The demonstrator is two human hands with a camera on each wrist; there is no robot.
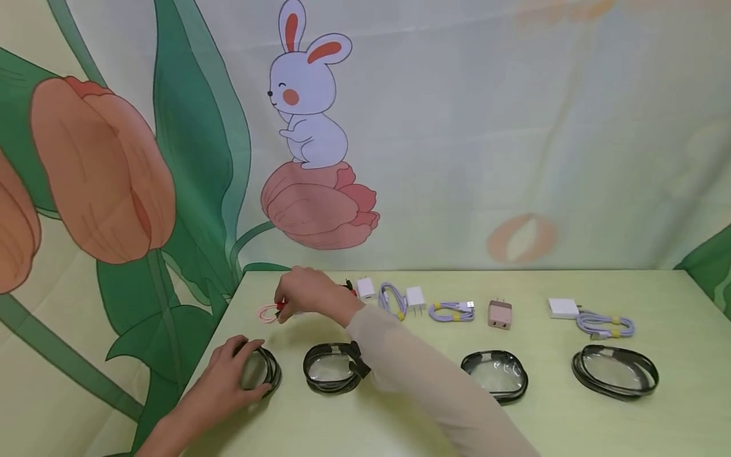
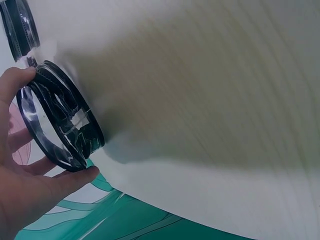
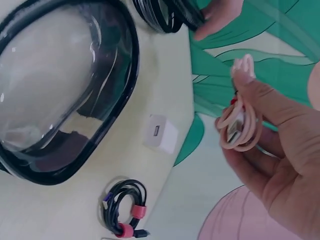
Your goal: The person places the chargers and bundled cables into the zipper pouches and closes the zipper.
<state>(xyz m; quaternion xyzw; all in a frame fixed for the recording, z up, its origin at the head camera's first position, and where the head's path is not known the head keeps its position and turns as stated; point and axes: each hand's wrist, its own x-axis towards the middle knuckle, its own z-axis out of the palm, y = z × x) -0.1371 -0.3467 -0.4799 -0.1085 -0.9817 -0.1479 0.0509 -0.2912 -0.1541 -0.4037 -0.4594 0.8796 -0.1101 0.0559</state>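
At the table's left end, my left hand [image 1: 225, 374] grips a small clear pouch with black trim [image 1: 274, 374] by its rim. In the left wrist view the thumb and fingers spread round that pouch [image 2: 70, 112], which stands on its edge. My right hand [image 1: 308, 293] reaches across to the back left and holds a coiled pink cable [image 1: 266, 313]. The right wrist view shows the pink cable [image 3: 245, 127], with a red tie and a metal plug, pinched between thumb and fingers. Below the right hand, a white charger [image 3: 161, 134] and a coiled black cable with red ties [image 3: 122, 207] lie on the table.
Along the front stand more clear black-trimmed pouches [image 1: 334, 368], [image 1: 615, 373]. At the back lie a white charger [image 1: 415, 297], a pink charger [image 1: 500, 315], another white charger [image 1: 563, 308] and purple cables [image 1: 452, 311]. A printed cloth [image 1: 428, 139] hangs behind the table.
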